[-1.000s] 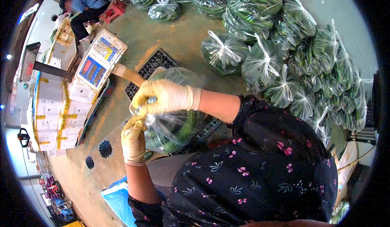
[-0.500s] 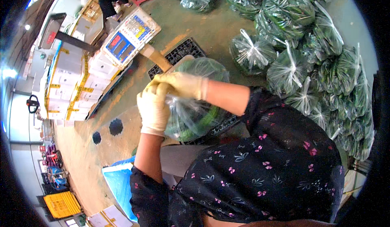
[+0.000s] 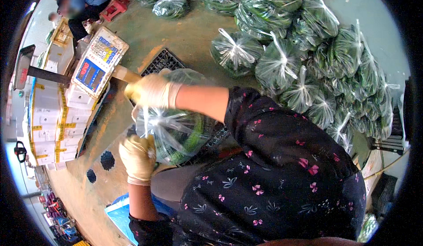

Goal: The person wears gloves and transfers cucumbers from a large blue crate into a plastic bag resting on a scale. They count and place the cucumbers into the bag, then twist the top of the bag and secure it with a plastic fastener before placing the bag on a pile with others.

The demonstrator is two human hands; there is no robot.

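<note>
A clear plastic bag point(image 3: 174, 136) of long green vegetables, like cucumbers, stands in front of me on a low platform, its gathered top toward my hands. My right hand point(image 3: 152, 92), in a pale cream glove, is closed above the bag's neck. Below it and nearer to me, my left hand point(image 3: 137, 158), gloved alike, makes a fist. A narrow white strip point(image 3: 146, 120) runs between the two hands beside the gathered plastic; I cannot tell whether it is a tie or twisted bag film. The fingertips of my right hand are partly hidden.
A scale's display panel point(image 3: 96, 65) rises beyond the bag, by stacked white boxes point(image 3: 48, 122). A black plastic grid point(image 3: 163, 61) lies under the weighing area. Many tied bags point(image 3: 282, 65) are piled at right. A person point(image 3: 88, 1) sits far left near a red stool point(image 3: 114, 7).
My hands were together over the bag's neck; now they are apart, the left lower and nearer me, with the white strip stretched between. The whole view has shifted, scene sliding left.
</note>
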